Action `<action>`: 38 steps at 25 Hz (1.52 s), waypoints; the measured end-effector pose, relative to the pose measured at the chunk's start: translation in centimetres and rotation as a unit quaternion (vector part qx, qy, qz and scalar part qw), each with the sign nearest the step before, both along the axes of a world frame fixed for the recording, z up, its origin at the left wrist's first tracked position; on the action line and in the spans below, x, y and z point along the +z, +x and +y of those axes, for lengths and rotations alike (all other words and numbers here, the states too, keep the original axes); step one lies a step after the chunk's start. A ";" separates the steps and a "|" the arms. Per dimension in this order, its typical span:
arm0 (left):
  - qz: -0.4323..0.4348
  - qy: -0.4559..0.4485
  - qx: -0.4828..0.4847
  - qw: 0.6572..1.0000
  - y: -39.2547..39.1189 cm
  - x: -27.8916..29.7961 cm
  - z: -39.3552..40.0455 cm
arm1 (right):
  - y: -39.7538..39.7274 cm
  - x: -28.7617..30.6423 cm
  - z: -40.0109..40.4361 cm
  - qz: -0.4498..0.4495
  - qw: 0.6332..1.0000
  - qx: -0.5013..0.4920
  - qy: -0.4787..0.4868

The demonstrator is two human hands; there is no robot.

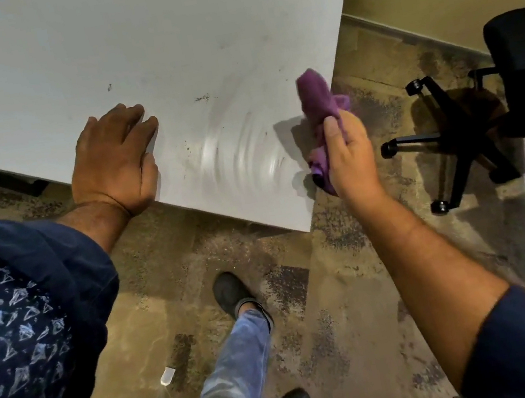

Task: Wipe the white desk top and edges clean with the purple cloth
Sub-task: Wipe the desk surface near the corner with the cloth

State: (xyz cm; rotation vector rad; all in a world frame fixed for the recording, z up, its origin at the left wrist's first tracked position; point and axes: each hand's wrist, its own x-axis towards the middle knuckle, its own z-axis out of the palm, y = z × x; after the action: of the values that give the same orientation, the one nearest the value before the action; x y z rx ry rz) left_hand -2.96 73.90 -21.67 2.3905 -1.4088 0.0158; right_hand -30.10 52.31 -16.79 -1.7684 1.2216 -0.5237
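The white desk top point(92, 60) fills the upper left, its near corner pointing down at the floor. Dark specks and curved wet wipe streaks show near that corner. My left hand point(115, 160) lies flat on the desk at the front edge, fingers spread, holding nothing. My right hand point(347, 153) is raised over the desk's right edge and grips the bunched purple cloth point(318, 95), which sticks up above my fingers and hangs out below them. The cloth casts a shadow on the desk, so it looks lifted off the surface.
A black office chair point(519, 79) with a wheeled star base stands right of the desk on a clear floor mat. A beige wall runs behind it. My legs and dark shoes point(235, 293) are on the mottled carpet below the corner. Small paper scraps point(167, 376) lie on the floor.
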 end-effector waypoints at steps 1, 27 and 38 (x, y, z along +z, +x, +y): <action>0.002 0.000 0.000 1.000 0.0 0.0 0.0 | 0.1 -1.5 0.4 0.089 0.993 0.065 -0.039; -0.002 -0.031 -0.014 0.999 1.1 -1.8 0.4 | 11.3 -1.4 -5.0 0.230 0.862 0.311 -0.329; 0.003 -0.016 -0.012 1.000 1.0 -1.2 0.3 | 10.8 -3.0 2.7 0.121 0.870 0.379 -0.291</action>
State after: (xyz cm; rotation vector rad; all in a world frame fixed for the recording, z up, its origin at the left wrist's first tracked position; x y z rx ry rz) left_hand -1.98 74.20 -22.91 2.3461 -1.4246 0.0248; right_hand -19.28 55.05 -19.83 -2.6939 0.4220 -0.1993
